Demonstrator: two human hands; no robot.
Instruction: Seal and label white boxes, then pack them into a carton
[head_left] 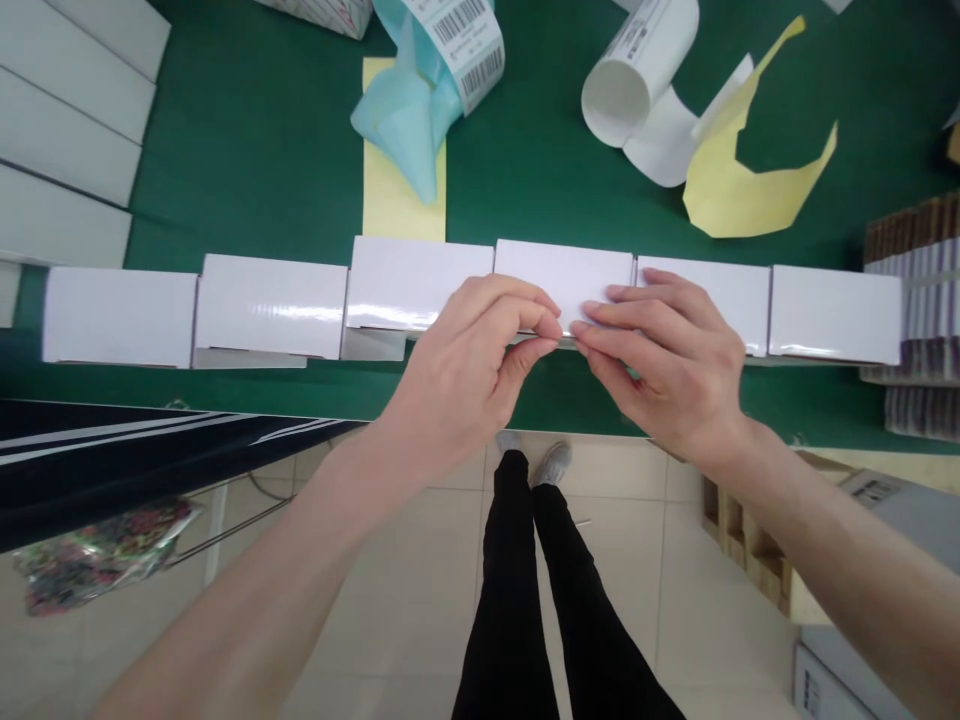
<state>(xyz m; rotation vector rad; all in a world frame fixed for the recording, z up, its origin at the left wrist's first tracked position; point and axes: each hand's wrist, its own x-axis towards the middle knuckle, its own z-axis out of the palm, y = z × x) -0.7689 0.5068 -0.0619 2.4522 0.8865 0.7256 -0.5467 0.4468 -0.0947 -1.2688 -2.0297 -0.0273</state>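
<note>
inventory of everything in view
row boxes: six, white, table edge
side boxes: several, white, left
table: one, green, beneath
wrap: one, blue, top
sheet: one, yellow, under wrap
roll: one, white, upper right
scrap: one, yellow, by roll
card pieces: many, brown-white, right
striped cloth: one, dark, left
bag: one, multicoloured, left
wooden frame: one, tan, right
cartons: two visible, grey, right
floor: one, pale, below
trouser legs: two, black, bottom
left hand: one, bare, at row
right hand: one, bare, at row

Green worktable (pixel 247 130), tiled floor (pixel 405 590) — pale beige
</note>
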